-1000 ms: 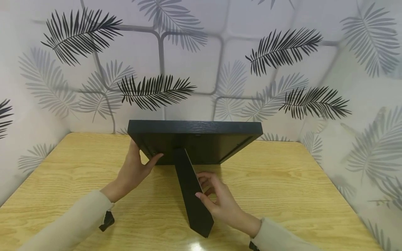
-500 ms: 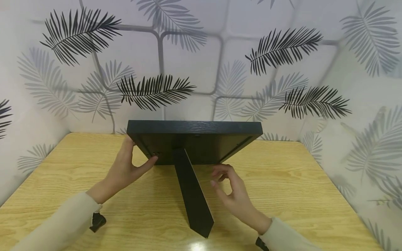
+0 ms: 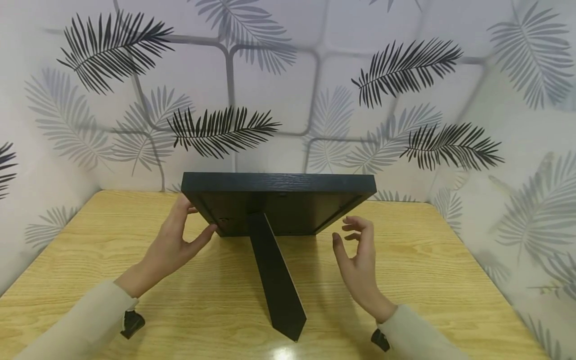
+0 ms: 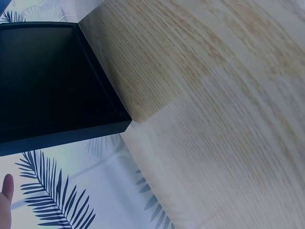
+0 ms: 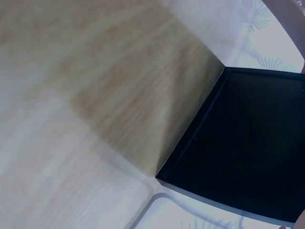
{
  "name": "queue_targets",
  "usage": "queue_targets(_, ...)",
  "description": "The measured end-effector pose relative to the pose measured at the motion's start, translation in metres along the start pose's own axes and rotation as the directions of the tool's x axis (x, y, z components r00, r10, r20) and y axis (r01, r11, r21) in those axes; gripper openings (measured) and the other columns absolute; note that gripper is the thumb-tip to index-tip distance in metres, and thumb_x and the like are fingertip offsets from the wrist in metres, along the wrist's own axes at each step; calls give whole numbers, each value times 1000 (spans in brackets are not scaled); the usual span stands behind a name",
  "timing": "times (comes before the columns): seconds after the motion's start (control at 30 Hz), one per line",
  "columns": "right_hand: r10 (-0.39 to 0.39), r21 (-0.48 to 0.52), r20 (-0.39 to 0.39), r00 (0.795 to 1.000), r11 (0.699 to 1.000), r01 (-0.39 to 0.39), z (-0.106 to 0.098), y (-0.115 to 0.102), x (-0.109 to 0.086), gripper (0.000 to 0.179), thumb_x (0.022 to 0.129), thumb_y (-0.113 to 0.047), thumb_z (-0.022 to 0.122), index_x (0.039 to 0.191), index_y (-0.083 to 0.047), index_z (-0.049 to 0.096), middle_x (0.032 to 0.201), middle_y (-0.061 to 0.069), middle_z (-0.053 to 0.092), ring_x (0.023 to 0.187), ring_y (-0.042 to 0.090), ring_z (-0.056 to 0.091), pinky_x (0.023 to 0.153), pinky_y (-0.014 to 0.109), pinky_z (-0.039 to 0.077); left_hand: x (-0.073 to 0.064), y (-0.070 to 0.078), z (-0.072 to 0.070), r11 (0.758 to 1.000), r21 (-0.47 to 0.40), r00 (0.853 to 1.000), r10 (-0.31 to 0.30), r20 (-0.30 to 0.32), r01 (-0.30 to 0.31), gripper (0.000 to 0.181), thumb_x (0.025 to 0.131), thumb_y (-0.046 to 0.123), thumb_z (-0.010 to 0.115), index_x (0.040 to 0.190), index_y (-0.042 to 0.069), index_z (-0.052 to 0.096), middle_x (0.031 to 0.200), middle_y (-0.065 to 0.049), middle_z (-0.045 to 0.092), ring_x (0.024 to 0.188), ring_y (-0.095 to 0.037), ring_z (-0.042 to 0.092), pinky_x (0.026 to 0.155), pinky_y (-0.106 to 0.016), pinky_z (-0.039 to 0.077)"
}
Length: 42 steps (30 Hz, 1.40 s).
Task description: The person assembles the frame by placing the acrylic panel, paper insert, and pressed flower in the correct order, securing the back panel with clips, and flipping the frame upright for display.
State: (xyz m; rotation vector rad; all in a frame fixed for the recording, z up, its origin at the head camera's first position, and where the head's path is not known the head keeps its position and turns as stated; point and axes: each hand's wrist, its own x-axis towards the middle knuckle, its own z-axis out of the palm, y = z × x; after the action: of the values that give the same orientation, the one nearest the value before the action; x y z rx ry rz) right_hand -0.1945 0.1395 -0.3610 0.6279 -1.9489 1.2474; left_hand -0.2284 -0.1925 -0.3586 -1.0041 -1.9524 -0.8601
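A black picture frame [image 3: 279, 182] stands on the table, leaning back, with its dark back facing me in the head view. Its black easel leg [image 3: 275, 280] is swung out and reaches down to the tabletop. At the frame's left edge is my left hand [image 3: 168, 245], thumb and fingers spread and relaxed around the side; whether they touch it is unclear. My right hand [image 3: 362, 265] hovers just right of the frame, fingers loosely bent, holding nothing. Part of the frame [image 4: 52, 81] fills the left wrist view's left side, and the right wrist view shows the frame [image 5: 243, 148] too.
The wood-grain table [image 3: 427, 270] runs back to a wall [image 3: 279, 100] patterned with dark and grey leaves. Dark wrist devices sit under the left sleeve [image 3: 132, 324] and the right sleeve [image 3: 411, 330].
My right hand has let go of the easel leg and moved right, away from it. My left hand has slid left, its thumb drawn off the frame's back. The frame has stayed in place.
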Motion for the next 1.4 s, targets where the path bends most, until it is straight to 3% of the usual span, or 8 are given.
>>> queue_targets(0.23,26,17,37,999,999,-27,1,-12,10,49,82,16,51,127,13,31,121,25,40,111,24,42,85,38,40,-4,-1,0,999,37,999,-41,8,40,45,90,22,55,126,-3,44,116,-11,52,109,-18,52,96,-20,39)
queue_targets(0.47,10,29,94,996,999,-13,4,-13,12,55,84,14,49,135,10,27,129,23,40,117,33,40,91,43,40,-4,0,0,999,26,999,-41,-12,42,49,78,-4,64,125,-3,47,113,-11,54,106,-21,54,95,-17,39)
queue_targets(0.67,46,45,111,993,998,-51,3,-11,16,54,86,14,45,136,10,25,134,23,37,120,36,40,95,39,39,-7,2,0,1000,26,1000,-16,-4,16,36,86,10,62,117,-3,51,108,-9,56,106,-16,52,93,-18,39)
queue_targets(0.8,61,74,119,991,995,-70,1,-6,20,52,88,12,44,137,9,26,135,23,37,121,39,41,97,28,38,-7,3,1,1000,19,1000,20,-6,-20,34,88,17,60,115,-3,53,107,-9,56,104,-16,52,92,-18,39)
queue_targets(0.93,54,129,127,990,989,-71,3,19,21,52,90,9,44,139,2,27,138,17,37,124,35,40,98,23,37,-6,7,2,998,3,998,59,-10,-58,39,90,21,57,118,-4,52,108,-11,57,103,-17,52,92,-18,39)
queue_targets(1.03,63,173,134,989,981,-86,4,30,24,50,92,8,42,139,-1,30,138,12,37,125,30,40,99,28,38,-5,9,3,997,-15,997,82,-10,-82,41,91,24,55,119,-6,52,107,-12,56,101,-17,52,92,-17,39)
queue_targets(1.17,94,197,154,984,973,-124,3,19,33,44,93,8,39,136,7,31,135,18,38,123,34,40,100,35,37,-4,12,5,994,-34,995,101,-13,-102,42,91,26,55,117,-7,53,105,-14,56,100,-17,52,93,-16,39)
queue_targets(1.4,88,204,160,983,972,-120,8,40,42,43,93,6,39,136,5,31,136,19,38,123,33,41,100,29,37,-2,16,8,989,-42,990,143,-7,-144,42,90,27,57,114,-8,54,103,-14,57,97,-19,54,92,-14,39)
